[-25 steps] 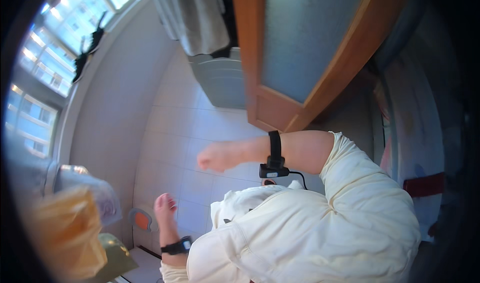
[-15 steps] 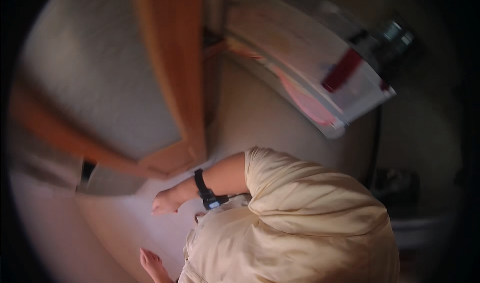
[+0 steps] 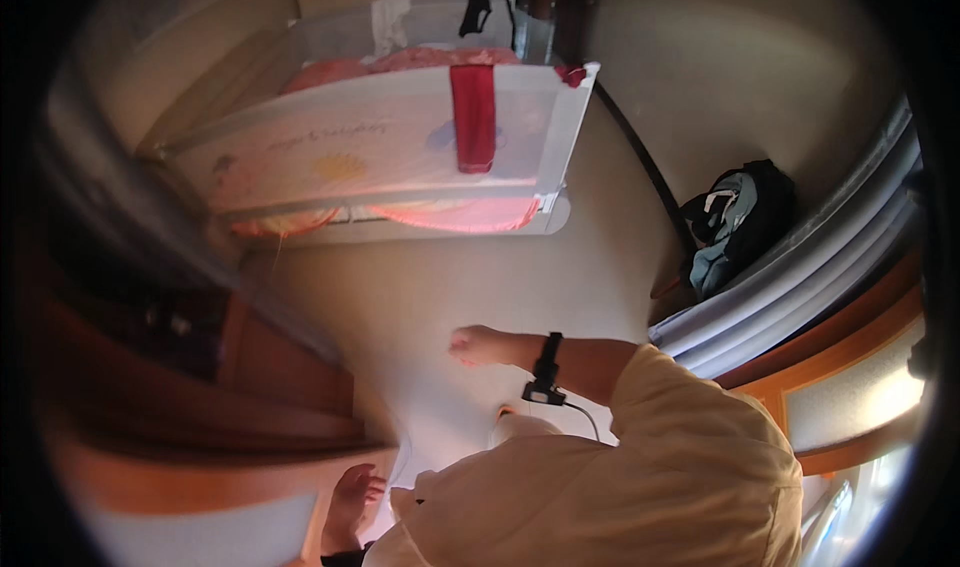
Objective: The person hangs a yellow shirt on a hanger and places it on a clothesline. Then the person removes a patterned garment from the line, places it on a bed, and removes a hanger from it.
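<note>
My right hand [image 3: 478, 347] is held out over the pale floor, its fingers curled in and nothing seen in them. A black strap with a small black device [image 3: 545, 387] circles that wrist, and a cable runs from it toward my body. Low on the left, my left hand [image 3: 358, 494] hangs beside a wooden door [image 3: 190, 477] with a frosted panel. Its fingers are loosely bent and a little apart, with nothing in them. A dark band shows at the left wrist.
A bed with a pale mesh guard rail [image 3: 385, 117] stands ahead, a red cloth [image 3: 473, 117] draped over the rail. Dark bags or clothes [image 3: 740, 217] lie by the right wall. A grey curtain [image 3: 800, 277] and another wooden door [image 3: 770, 402] flank my right side.
My view has turned, bringing the bed rail ahead and the curtain into sight on the right. The wooden door has shifted to the lower left. My left hand shows more fully.
</note>
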`<state>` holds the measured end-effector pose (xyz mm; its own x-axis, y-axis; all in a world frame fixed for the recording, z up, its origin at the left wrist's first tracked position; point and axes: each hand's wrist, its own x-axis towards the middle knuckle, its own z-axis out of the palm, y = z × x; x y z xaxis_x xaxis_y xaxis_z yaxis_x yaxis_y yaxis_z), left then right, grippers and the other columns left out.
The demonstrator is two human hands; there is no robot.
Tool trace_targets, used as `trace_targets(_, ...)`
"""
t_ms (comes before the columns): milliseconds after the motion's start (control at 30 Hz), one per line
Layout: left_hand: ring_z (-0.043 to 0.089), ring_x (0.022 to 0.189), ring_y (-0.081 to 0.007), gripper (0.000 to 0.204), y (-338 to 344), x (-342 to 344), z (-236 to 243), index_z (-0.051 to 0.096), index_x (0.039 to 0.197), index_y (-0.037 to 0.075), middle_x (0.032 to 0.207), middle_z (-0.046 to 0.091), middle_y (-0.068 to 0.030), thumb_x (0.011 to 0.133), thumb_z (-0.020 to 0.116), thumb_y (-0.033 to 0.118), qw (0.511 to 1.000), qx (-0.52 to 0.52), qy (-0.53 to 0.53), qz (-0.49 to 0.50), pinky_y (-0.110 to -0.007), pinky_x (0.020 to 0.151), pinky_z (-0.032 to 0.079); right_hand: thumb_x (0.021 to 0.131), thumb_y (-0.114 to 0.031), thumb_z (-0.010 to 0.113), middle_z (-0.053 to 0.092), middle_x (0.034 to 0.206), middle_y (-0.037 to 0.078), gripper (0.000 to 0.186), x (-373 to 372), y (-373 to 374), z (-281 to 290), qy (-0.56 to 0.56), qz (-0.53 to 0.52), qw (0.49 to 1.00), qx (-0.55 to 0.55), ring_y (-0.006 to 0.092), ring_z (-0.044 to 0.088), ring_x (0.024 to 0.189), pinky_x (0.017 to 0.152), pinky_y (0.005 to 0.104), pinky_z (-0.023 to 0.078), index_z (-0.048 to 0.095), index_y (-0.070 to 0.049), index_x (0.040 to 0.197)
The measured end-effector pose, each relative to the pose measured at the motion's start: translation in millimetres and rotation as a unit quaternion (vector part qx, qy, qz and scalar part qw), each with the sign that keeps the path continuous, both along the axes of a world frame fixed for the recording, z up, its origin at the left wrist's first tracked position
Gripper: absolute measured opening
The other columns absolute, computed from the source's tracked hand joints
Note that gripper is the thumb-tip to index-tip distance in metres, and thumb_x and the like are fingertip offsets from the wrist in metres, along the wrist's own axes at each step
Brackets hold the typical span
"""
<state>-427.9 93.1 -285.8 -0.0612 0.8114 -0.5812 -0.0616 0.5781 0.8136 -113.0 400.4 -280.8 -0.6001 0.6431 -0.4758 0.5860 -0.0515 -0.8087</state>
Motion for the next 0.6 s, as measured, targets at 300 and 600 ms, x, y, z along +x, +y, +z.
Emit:
trace_targets(300, 0.062, 0.077, -0.0144, 0.029, 395, 125, 47, 0.057, 0.12, 0.014, 0.099, 0.066, -0.0052, 0.097, 0.055, 0.031, 0.979, 0.134, -0.005, -0.153, -0.028, 0.068, 0.05, 0.09, -0.028, 0.055, 0.061, 0.073, 0.005, 0.023, 211, 148, 52, -0.054, -0.206, 0.976, -0.033, 0.0156, 0.059, 0.063, 0.057, 0.0319, 0.049, 0.06, -0.006, 0.09)
trace_targets(600, 0.06, 0.086, -0.0167, 0.045, 796, 165, 115, 0.054, 0.122, 0.008, 0.106, 0.062, -0.0066, 0.093, 0.061, 0.041, 0.974, 0.218, -0.015, -0.065, -0.03, 0.076, 0.049, 0.093, -0.028, 0.054, 0.063, 0.079, 0.005, 0.023, 253, 259, 42, -0.063, -0.314, 0.944, -0.076, 0.0153, 0.06, 0.071, 0.063, 0.03, 0.05, 0.06, -0.006, 0.095)
